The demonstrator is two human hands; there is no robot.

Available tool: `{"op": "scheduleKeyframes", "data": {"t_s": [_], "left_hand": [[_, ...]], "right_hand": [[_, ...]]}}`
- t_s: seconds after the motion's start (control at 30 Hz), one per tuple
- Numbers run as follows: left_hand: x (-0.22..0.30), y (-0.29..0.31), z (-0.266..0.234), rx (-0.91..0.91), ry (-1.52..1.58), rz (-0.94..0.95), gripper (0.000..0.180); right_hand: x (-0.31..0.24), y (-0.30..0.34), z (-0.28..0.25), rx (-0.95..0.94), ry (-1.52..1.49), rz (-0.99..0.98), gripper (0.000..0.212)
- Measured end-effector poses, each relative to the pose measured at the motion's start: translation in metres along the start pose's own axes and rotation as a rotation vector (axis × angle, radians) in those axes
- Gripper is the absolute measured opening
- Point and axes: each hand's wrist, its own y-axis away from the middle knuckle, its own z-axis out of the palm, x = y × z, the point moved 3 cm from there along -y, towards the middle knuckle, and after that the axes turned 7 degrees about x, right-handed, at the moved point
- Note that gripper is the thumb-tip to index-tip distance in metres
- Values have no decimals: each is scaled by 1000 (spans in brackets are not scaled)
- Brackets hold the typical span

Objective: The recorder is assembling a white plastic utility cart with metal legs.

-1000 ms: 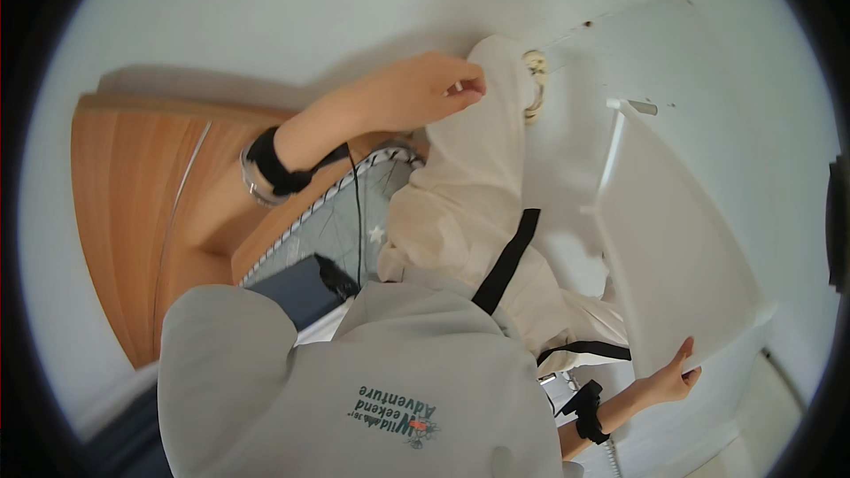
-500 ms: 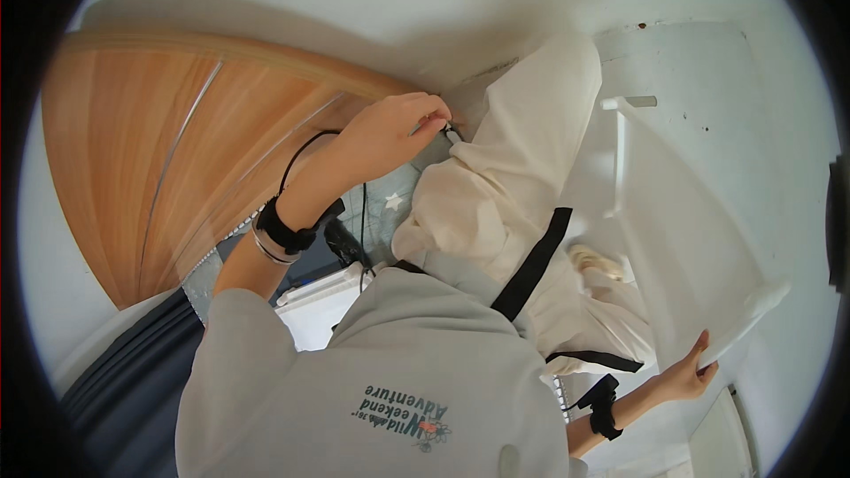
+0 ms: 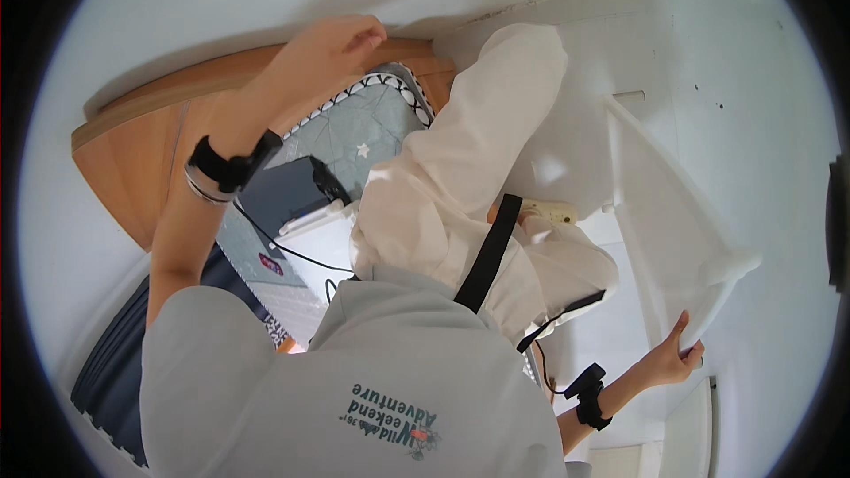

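Observation:
My left hand [image 3: 341, 42] is raised over the wooden headboard [image 3: 133, 146], its fingers curled in and close together. Whatever those fingers might hold is hidden. At the lower right, my right hand [image 3: 670, 361] grips the near edge of a white, slightly see-through panel [image 3: 664, 212], thumb on one side and fingers on the other. The panel stands tilted beside my legs, with a raised rim along its side and a bulging white corner [image 3: 742, 262].
A bed with a grey-green star-patterned sheet [image 3: 341, 128] lies at left. On it are a dark grey box [image 3: 283, 188], a white box [image 3: 323, 243] and a black cable [image 3: 274, 246]. My bent legs [image 3: 443, 186] fill the middle. A white wall [image 3: 753, 124] closes the right side.
My left hand has moved up and left, away from my knee, uncovering more of the bed. The white panel in my right hand has shifted slightly left and up in view.

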Motion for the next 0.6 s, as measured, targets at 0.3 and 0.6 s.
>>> {"op": "scheduleKeyframes", "data": {"t_s": [0.3,0.6], "left_hand": [[2,-48,-5,29,-440,207,18],[143,-119,-11,-167,-346,278,23]], "right_hand": [[63,-12,23,-89,-22,55,48],[70,-11,30,3,-83,-15,51]]}}
